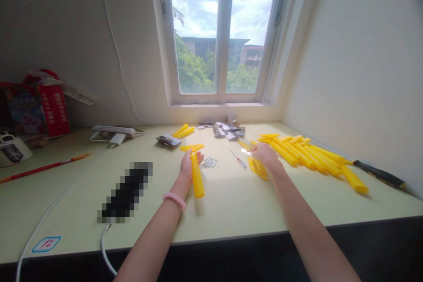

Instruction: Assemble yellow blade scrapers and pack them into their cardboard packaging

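Observation:
My left hand (187, 165) is closed around a yellow T-shaped plastic handle (197, 178), its crosspiece at the far end and its thick grip toward me. Just right of that hand lies a heap of small silvery screws (210, 161). My right hand (264, 153) reaches among loose flat yellow plastic pieces (257, 168); its fingers are blurred, and I cannot tell whether one is gripped. A small screwdriver (238, 159) lies between the hands. To the right, several yellow T-shaped handles (304, 154) lie in an overlapping row.
Dark-and-silver packets (228, 130) lie under the window, with another packet (168, 140) and yellow grips (183, 131) left of them. A black-handled tool (380, 174) lies by the right wall. A power strip (114, 131), a white cable (62, 200) and a pixelated dark object (127, 194) occupy the left.

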The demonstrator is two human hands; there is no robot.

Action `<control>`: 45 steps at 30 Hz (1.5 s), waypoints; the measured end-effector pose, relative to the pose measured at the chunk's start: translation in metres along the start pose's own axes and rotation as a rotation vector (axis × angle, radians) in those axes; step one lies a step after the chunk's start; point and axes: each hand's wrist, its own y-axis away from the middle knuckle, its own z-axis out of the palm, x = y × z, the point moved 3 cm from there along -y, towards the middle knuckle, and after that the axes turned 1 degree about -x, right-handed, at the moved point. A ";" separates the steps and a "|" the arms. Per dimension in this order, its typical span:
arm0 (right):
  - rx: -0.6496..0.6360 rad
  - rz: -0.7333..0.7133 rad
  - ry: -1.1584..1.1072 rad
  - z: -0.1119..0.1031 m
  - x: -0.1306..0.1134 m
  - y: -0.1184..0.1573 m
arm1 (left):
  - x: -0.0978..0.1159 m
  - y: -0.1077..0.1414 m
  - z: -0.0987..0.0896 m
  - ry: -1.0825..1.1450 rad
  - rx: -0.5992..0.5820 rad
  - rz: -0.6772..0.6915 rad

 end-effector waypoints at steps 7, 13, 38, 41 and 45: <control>-0.035 0.101 0.162 0.015 0.001 0.002 | -0.003 0.004 0.002 -0.029 -0.035 -0.041; -0.122 0.134 0.068 0.014 0.002 0.007 | -0.001 0.008 0.004 -0.057 -0.042 -0.039; -0.177 -0.037 -1.241 -0.005 -0.069 0.011 | -0.013 0.013 0.002 -0.185 -0.091 -0.202; -0.239 -0.053 -1.393 0.010 -0.081 0.018 | -0.014 0.014 0.002 -0.206 -0.110 -0.202; -0.302 -0.017 -1.475 0.028 -0.083 0.024 | -0.014 0.015 0.004 -0.210 -0.138 -0.202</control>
